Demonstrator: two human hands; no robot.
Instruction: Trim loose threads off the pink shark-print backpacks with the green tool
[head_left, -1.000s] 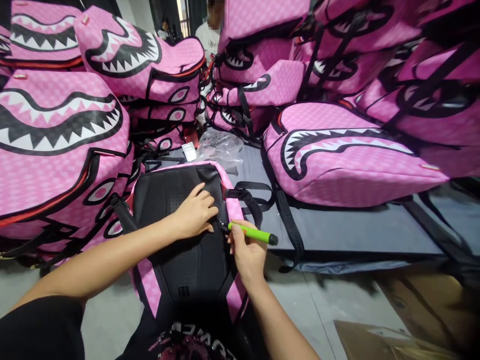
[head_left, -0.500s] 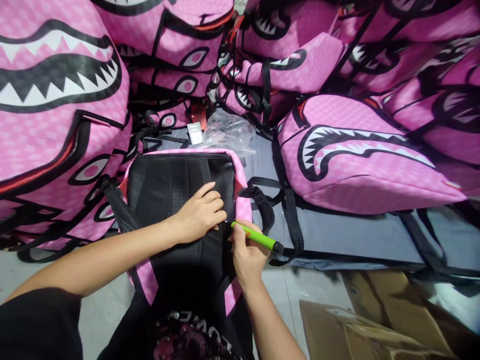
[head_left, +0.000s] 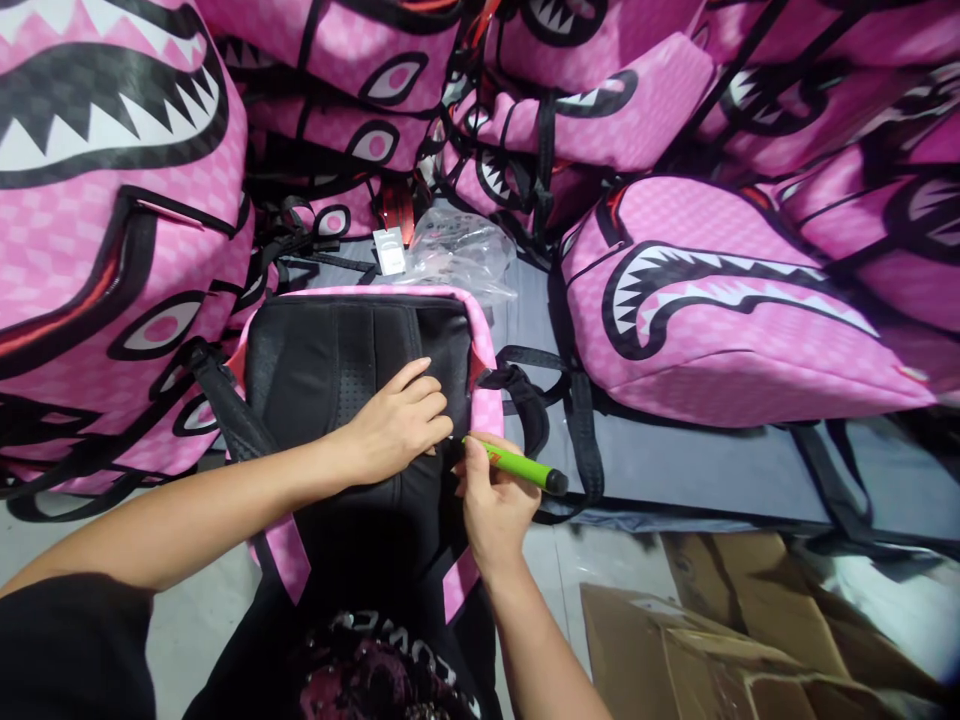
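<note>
A pink backpack (head_left: pixel 484 345) lies with its black padded back panel (head_left: pixel 300 365) facing up in front of me. My left hand (head_left: pixel 401 420) rests on that panel, fingers bent together and gripping the material near its right side; the fingertips are partly hidden. Close beside it, my right hand (head_left: pixel 495 510) is closed around a green marker pen (head_left: pixel 521 466) with a black end pointing right. The pen's other end is at the right border of the black panel, by my left fingertips. Black shoulder straps (head_left: pixel 529 410) hang out at both sides of the backpack.
Pink backpacks with shark-mouth prints (head_left: pixel 180 210) are stacked at the left and back. Another backpack (head_left: pixel 720 350) lies on the grey table (head_left: pixel 675 460) at right. A clear plastic bag (head_left: pixel 465 250) and white tag (head_left: pixel 388 250) lie behind. Cardboard (head_left: pixel 675 640) is on the floor at lower right.
The view has shifted slightly. Both hands keep nearly the same places on the backpack, and the green marker pen stays in my right hand, tilted a little differently.
</note>
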